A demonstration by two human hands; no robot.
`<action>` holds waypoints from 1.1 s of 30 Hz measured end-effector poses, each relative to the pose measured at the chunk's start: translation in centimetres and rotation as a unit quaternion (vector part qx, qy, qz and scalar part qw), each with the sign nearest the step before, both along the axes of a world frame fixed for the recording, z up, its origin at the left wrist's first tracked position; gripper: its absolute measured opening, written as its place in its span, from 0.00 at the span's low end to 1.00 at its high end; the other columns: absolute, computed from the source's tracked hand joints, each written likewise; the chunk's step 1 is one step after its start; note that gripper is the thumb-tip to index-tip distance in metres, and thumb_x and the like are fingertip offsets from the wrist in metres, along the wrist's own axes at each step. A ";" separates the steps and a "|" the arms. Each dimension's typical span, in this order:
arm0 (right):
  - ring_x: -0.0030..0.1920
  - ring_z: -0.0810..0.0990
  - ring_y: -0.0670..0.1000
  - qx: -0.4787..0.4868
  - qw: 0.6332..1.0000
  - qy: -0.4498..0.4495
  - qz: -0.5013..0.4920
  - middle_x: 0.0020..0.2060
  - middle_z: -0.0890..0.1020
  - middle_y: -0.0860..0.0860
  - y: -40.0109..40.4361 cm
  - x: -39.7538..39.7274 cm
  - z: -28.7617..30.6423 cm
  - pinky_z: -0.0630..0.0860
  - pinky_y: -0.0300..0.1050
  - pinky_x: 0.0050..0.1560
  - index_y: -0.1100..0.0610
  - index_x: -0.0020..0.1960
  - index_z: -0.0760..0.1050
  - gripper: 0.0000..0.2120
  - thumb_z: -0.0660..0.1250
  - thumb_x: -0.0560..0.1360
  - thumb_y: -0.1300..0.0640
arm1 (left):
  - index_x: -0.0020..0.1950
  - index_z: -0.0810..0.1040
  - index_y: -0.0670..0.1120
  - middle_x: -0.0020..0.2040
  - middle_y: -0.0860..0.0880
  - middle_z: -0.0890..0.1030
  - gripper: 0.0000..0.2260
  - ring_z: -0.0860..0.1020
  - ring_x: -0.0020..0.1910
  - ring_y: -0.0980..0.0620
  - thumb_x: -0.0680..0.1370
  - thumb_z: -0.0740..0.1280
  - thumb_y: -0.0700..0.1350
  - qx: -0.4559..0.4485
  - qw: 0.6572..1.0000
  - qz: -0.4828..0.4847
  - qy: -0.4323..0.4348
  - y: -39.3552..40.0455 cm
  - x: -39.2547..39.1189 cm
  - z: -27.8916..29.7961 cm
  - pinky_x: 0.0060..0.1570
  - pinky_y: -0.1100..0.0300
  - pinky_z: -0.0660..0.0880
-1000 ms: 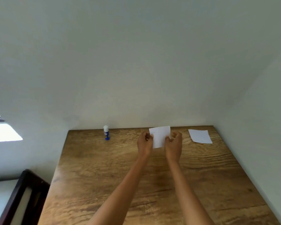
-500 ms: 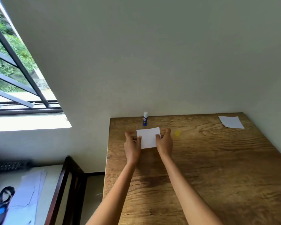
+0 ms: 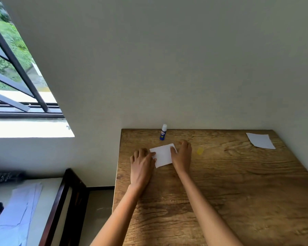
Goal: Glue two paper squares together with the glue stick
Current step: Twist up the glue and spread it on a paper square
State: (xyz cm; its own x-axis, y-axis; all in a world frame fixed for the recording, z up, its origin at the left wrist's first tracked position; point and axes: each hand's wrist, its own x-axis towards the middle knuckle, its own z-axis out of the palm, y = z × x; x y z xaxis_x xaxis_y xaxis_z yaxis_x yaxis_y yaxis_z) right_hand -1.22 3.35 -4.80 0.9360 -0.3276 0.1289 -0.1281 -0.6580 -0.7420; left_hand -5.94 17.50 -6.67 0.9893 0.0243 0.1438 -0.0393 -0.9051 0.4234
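While the glue stick [image 3: 163, 132] stands capped, both hands press a paper square [image 3: 162, 155]

A white paper square [image 3: 163, 155] lies flat near the tabletop's far left part. A second white paper square [image 3: 260, 140] lies flat at the far right corner, well apart. The glue stick [image 3: 163, 132], blue with a white cap, stands upright by the far edge, just behind the first square.

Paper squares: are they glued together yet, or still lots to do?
Not yet. Done: one white paper square lies flat on the wooden table. In hand: the left hand and right hand press its edges. Left: the capped blue glue stick stands untouched, and the second white paper square waits in the far corner.
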 end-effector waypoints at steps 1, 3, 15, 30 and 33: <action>0.59 0.73 0.57 -0.005 1.000 -0.028 0.002 0.58 0.74 0.59 0.0 0.2 -0.1 0.70 0.44 0.52 0.62 0.59 0.70 0.16 0.68 0.73 0.60 | 0.64 0.73 0.50 0.64 0.45 0.70 0.15 0.67 0.62 0.45 0.79 0.58 0.51 0.000 1.000 0.002 -0.002 0.0 0.0 -0.1 0.59 0.52 0.64; 0.60 0.71 0.57 -0.008 0.998 -0.058 0.026 0.59 0.73 0.60 0.3 0.9 0.0 0.69 0.45 0.54 0.63 0.60 0.69 0.19 0.69 0.71 0.61 | 0.63 0.73 0.50 0.64 0.45 0.70 0.15 0.67 0.61 0.45 0.79 0.58 0.51 0.003 1.000 0.005 -0.006 0.0 0.0 -0.2 0.59 0.53 0.65; 0.48 0.80 0.52 0.141 0.988 -0.034 0.055 0.48 0.82 0.55 2.8 3.7 -0.1 0.76 0.44 0.46 0.60 0.54 0.75 0.12 0.69 0.74 0.56 | 0.61 0.75 0.50 0.62 0.44 0.72 0.14 0.69 0.60 0.44 0.79 0.58 0.50 -0.010 1.000 0.008 -0.021 -0.1 -0.2 0.3 0.59 0.50 0.67; 0.42 0.77 0.47 0.349 0.934 -0.038 0.066 0.40 0.78 0.47 1.5 -2.1 0.6 0.76 0.41 0.46 0.47 0.46 0.75 0.06 0.67 0.75 0.58 | 0.63 0.74 0.50 0.63 0.43 0.72 0.15 0.69 0.61 0.43 0.79 0.57 0.51 -0.013 1.000 0.003 -0.003 0.1 -0.4 0.4 0.60 0.49 0.65; 0.42 0.77 0.46 0.369 0.927 -0.042 0.045 0.41 0.80 0.49 1.5 -1.4 0.6 0.76 0.34 0.43 0.49 0.44 0.77 0.03 0.70 0.73 0.55 | 0.63 0.75 0.50 0.62 0.43 0.73 0.15 0.69 0.61 0.43 0.79 0.58 0.51 -0.013 1.000 0.005 -0.007 0.2 -0.3 0.2 0.59 0.49 0.66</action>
